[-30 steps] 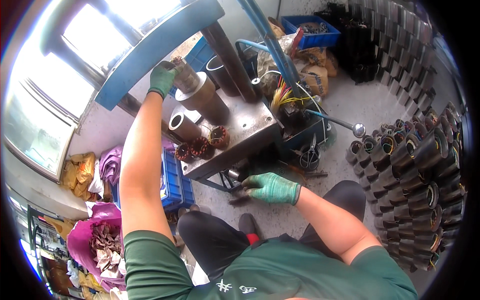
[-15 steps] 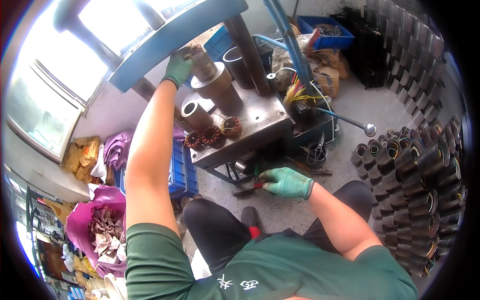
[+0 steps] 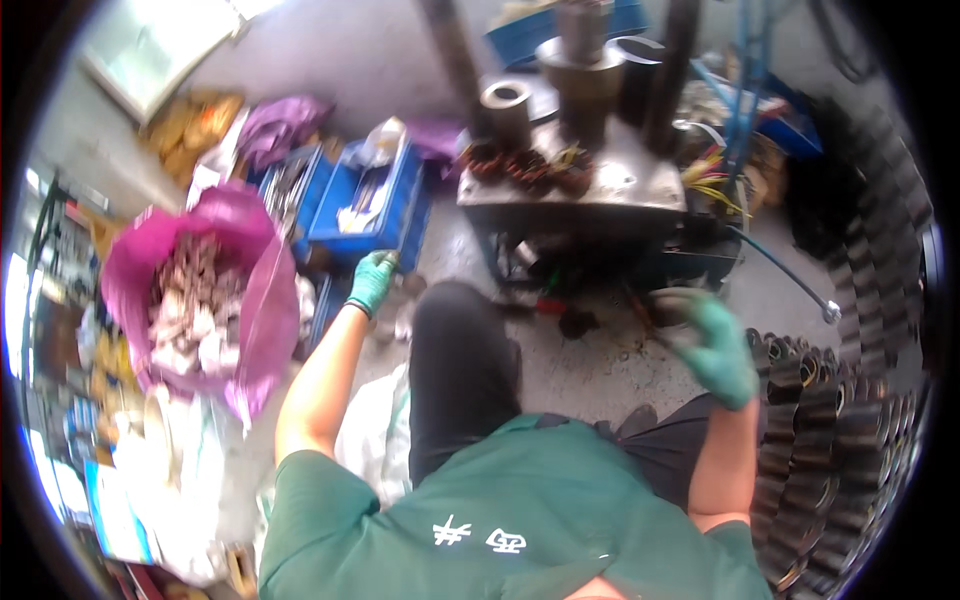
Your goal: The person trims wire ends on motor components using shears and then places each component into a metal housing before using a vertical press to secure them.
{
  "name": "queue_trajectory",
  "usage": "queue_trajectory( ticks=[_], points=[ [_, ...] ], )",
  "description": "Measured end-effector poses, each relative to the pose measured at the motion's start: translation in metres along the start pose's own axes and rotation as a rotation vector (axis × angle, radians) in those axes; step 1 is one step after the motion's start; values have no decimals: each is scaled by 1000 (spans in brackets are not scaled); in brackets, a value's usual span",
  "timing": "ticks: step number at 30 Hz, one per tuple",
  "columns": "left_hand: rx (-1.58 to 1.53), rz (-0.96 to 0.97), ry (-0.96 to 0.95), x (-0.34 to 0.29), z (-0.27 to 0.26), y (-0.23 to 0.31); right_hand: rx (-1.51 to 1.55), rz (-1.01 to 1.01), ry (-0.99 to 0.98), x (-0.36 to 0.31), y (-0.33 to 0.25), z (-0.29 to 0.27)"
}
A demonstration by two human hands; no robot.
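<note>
My left hand [image 3: 372, 282], in a green work glove, is low beside the near corner of a blue plastic bin [image 3: 408, 238]. Its fingers look bent together, and whatever they hold is too small to make out. My right hand [image 3: 722, 355], gloved too, is raised over my right thigh and smeared by motion. A dark blurred shape lies at its fingertips. In front stands a press with a steel table [image 3: 630, 185]. On it are a stacked metal cylinder [image 3: 582, 85], a short hollow tube [image 3: 508, 112] and copper-wound stator cores [image 3: 527, 172].
A pink sack [image 3: 268, 330] of scraps stands at the left, with white sacks [image 3: 375, 425] by my left leg. Stacked dark metal tubes [image 3: 840, 440] with wires fill the right side. A lever with a ball end [image 3: 831, 312] sticks out from the press. A red-handled tool [image 3: 550, 306] lies below it.
My left hand has come down from the top of the press to the blue bin. The right hand has moved right, away from the red-handled tool. The view has swung left.
</note>
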State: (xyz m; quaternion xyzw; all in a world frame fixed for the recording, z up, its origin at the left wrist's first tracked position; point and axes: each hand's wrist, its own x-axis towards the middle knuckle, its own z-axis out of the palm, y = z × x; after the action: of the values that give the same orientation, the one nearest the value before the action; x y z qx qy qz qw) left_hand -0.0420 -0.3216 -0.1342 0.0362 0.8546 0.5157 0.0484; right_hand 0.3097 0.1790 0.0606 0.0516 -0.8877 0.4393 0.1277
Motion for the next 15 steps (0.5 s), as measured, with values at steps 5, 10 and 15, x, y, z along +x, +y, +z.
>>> queue_trajectory(
  ticks=[5,10,15],
  points=[
    [222,-143,160,-115,-11,-190,-396,-134,311,-36,-19,-89],
    [152,-327,181,-163,40,-271,-905,59,76,-26,24,-169],
    [70,-492,337,-162,58,-348,-188,131,140,-5,81,-177]
  ],
)
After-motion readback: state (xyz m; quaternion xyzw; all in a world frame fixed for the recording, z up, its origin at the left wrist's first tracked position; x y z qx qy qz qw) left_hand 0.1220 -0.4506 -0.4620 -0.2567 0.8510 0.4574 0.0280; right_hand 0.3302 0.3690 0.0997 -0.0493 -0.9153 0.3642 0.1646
